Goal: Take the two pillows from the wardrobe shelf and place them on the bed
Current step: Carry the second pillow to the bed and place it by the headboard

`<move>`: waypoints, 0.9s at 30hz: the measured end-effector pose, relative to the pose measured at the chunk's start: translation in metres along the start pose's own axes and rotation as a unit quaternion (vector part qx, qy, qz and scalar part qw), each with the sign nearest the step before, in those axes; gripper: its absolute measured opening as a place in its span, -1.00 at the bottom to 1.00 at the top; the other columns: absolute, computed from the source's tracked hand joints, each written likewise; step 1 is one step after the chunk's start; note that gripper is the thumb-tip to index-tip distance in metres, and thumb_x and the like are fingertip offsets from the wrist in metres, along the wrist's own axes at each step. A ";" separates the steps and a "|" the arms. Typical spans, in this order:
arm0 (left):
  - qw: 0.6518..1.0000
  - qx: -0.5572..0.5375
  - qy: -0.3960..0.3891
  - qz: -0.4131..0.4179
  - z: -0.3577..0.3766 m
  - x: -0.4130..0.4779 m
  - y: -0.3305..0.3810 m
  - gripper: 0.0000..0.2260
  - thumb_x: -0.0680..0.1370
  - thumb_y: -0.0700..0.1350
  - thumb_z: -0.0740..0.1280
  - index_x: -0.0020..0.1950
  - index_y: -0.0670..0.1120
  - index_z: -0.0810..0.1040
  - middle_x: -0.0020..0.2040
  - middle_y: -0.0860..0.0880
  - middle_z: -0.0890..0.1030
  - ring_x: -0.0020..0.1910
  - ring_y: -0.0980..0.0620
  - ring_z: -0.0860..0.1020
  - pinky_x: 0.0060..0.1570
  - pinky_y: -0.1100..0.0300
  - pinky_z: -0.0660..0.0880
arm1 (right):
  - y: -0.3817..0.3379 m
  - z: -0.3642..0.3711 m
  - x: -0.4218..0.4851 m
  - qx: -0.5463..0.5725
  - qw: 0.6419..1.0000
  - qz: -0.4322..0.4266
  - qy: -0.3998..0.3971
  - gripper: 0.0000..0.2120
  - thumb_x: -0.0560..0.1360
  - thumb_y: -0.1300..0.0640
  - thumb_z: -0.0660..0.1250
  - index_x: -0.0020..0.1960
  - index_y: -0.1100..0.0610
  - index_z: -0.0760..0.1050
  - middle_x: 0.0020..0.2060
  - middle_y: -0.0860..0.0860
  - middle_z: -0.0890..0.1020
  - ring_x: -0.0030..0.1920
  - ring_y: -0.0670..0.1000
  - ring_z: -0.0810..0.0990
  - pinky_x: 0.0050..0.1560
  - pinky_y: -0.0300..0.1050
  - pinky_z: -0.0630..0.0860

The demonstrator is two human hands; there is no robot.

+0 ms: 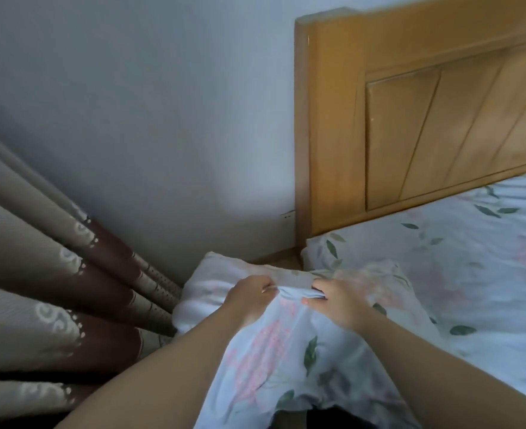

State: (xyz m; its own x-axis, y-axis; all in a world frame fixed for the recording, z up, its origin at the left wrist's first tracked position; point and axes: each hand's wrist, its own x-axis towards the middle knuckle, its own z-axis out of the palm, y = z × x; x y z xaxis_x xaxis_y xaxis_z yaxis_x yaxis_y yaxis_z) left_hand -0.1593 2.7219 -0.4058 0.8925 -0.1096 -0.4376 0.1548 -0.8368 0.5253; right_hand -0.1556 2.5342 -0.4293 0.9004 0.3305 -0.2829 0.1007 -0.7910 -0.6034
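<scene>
A floral pillow (286,351) with pink flowers and green leaves is held in front of me, over the left edge of the bed (487,258). My left hand (249,292) grips its top edge, fingers curled into the fabric. My right hand (339,301) pinches the same bunched edge just to the right. A second pillow (212,286) of the same print lies beyond and under my hands, sticking out past the bed's left side; whether it rests on the mattress I cannot tell. The wardrobe is out of view.
The bed's wooden headboard (425,119) stands at the upper right against a pale wall (131,119). Beige and maroon curtains (54,274) hang at the left, close to the pillows. A wall socket (287,215) sits beside the headboard post.
</scene>
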 end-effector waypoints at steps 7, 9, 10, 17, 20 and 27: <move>1.000 0.004 -0.017 0.019 0.018 0.063 0.071 -0.86 0.59 -0.09 0.19 -0.15 -0.05 0.43 -0.11 -0.03 0.51 -0.08 0.03 0.43 -0.10 0.23 0.29 | 0.070 -0.058 0.020 0.027 1.000 0.003 0.000 -0.62 0.48 0.04 0.32 -0.41 0.12 0.25 -0.47 0.00 0.35 -0.42 -0.06 0.32 -0.37 -0.13 0.18; 0.999 0.004 -0.025 0.024 0.028 0.083 0.101 -0.87 0.59 -0.09 0.20 -0.14 -0.06 0.44 -0.09 -0.03 0.50 -0.07 0.03 0.43 -0.09 0.23 0.30 | 0.098 -0.079 0.024 0.032 0.999 0.012 0.011 -0.66 0.48 0.03 0.32 -0.33 0.22 0.32 -0.45 0.03 0.38 -0.36 0.01 0.38 -0.32 -0.11 0.20; 0.999 0.005 -0.033 0.025 0.035 0.094 0.116 -0.87 0.59 -0.09 0.20 -0.12 -0.07 0.46 -0.06 -0.08 0.53 -0.05 0.01 0.44 -0.08 0.23 0.30 | 0.115 -0.090 0.026 0.029 0.999 0.017 0.012 -0.66 0.48 0.03 0.32 -0.33 0.20 0.31 -0.46 0.01 0.35 -0.33 0.02 0.38 -0.31 -0.10 0.20; 0.995 0.044 -0.073 0.053 0.080 0.151 0.199 -0.77 0.61 -0.07 0.16 0.08 -0.18 0.53 0.12 -0.13 0.56 0.14 -0.11 0.49 0.05 0.13 0.37 | 0.209 -0.139 0.032 0.028 0.997 0.069 0.009 -0.53 0.49 0.02 0.31 -0.42 0.04 0.09 -0.48 -0.04 0.26 -0.44 -0.10 0.25 -0.39 -0.21 0.17; 0.995 0.046 -0.064 0.060 0.101 0.167 0.222 -0.76 0.61 -0.08 0.15 0.06 -0.19 0.54 0.10 -0.15 0.57 0.11 -0.13 0.49 0.03 0.11 0.37 | 0.242 -0.149 0.032 0.035 0.995 0.098 -0.004 -0.56 0.49 -0.02 0.30 -0.41 0.04 0.11 -0.47 -0.02 0.28 -0.42 -0.06 0.28 -0.36 -0.14 0.21; 0.993 0.069 -0.072 0.059 0.146 0.197 0.253 -0.74 0.62 -0.09 0.14 0.09 -0.20 0.55 0.11 -0.19 0.57 0.13 -0.16 0.50 0.05 0.12 0.37 | 0.294 -0.155 0.024 0.047 0.988 0.147 0.004 -0.59 0.49 -0.08 0.26 -0.40 -0.01 0.13 -0.42 -0.07 0.33 -0.26 0.03 0.38 -0.32 -0.15 0.23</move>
State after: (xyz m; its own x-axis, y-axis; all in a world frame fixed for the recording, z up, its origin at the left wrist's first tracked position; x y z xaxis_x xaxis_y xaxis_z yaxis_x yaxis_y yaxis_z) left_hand -0.0064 2.4098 -0.4655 0.8290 -0.2784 -0.4850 -0.0156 -0.8785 0.4775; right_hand -0.0388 2.2300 -0.4975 0.8882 0.0887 -0.4507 -0.2056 -0.8006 -0.5628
